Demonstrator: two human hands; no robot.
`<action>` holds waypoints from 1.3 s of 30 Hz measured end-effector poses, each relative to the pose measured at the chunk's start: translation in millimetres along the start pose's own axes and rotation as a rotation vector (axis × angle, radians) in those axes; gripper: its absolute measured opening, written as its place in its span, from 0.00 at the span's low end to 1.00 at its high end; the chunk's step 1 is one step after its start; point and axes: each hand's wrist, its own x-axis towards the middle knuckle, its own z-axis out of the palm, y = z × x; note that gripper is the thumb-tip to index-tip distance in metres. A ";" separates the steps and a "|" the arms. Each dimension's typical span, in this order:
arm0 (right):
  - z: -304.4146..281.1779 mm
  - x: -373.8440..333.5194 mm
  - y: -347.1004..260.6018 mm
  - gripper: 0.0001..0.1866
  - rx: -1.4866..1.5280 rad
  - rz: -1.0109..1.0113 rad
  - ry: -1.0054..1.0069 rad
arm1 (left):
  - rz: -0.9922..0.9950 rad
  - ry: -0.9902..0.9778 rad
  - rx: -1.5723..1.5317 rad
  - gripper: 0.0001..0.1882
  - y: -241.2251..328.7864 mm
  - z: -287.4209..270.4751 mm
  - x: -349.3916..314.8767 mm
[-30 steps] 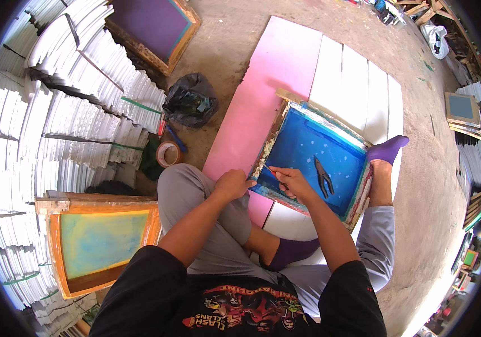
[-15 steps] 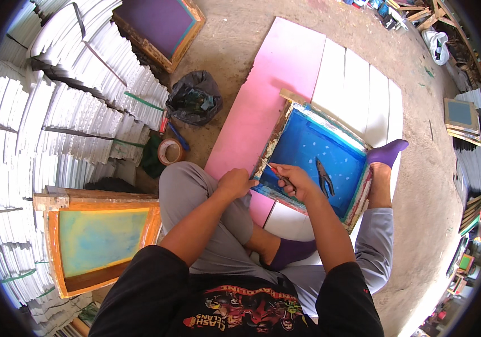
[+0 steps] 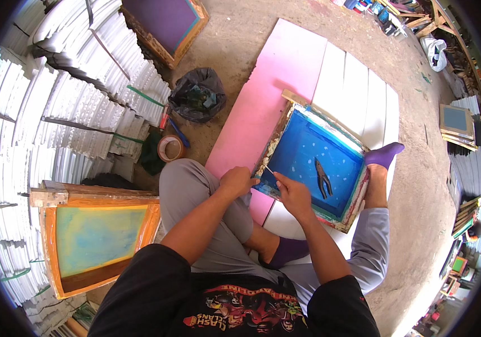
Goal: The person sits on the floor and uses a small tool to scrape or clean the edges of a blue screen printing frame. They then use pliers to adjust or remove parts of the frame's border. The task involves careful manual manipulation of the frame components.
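Observation:
A wooden screen-printing frame point(image 3: 354, 211) with blue mesh lies tilted before me, its rim crusted with old paint. My left hand point(image 3: 237, 183) is closed at its near left corner, fingertips against the wood. In my right hand point(image 3: 295, 196) is a screwdriver point(image 3: 269, 169); only its thin metal shaft shows, pointing at the left rail, and my fingers hide the handle. A pair of dark pliers point(image 3: 323, 178) rests on the blue mesh, to the right of that hand.
Pink and white boards point(image 3: 268, 84) lie under the frame. To the left stand stacked white sheets point(image 3: 77, 101), a black plastic bag point(image 3: 197, 95), a tape roll point(image 3: 171, 149) and a yellow-green screen point(image 3: 102, 236). My purple-socked foot point(image 3: 384, 155) touches the frame's right side.
My right hand has turned and dropped slightly, so the screwdriver's red and black handle is now covered. My left hand has stayed at the corner, and the pliers have not moved on the mesh.

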 end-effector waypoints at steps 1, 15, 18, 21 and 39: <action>2.0 -1.2 -1.1 0.17 -0.008 -0.003 0.016 | -0.002 -0.001 0.001 0.26 0.5 0.1 0.3; -2.3 -3.8 -69.1 0.19 -0.439 0.132 -0.087 | 0.053 0.033 0.025 0.24 -1.4 8.1 1.6; 16.1 3.4 -39.6 0.20 -0.218 0.059 -0.054 | 0.065 0.049 0.046 0.23 1.4 8.7 2.0; 13.4 14.2 2.7 0.22 0.043 -0.053 -0.079 | 0.065 0.064 0.030 0.23 0.7 10.3 5.2; 14.3 14.8 25.3 0.19 0.275 0.012 -0.140 | -0.002 0.000 0.030 0.25 1.9 5.2 6.1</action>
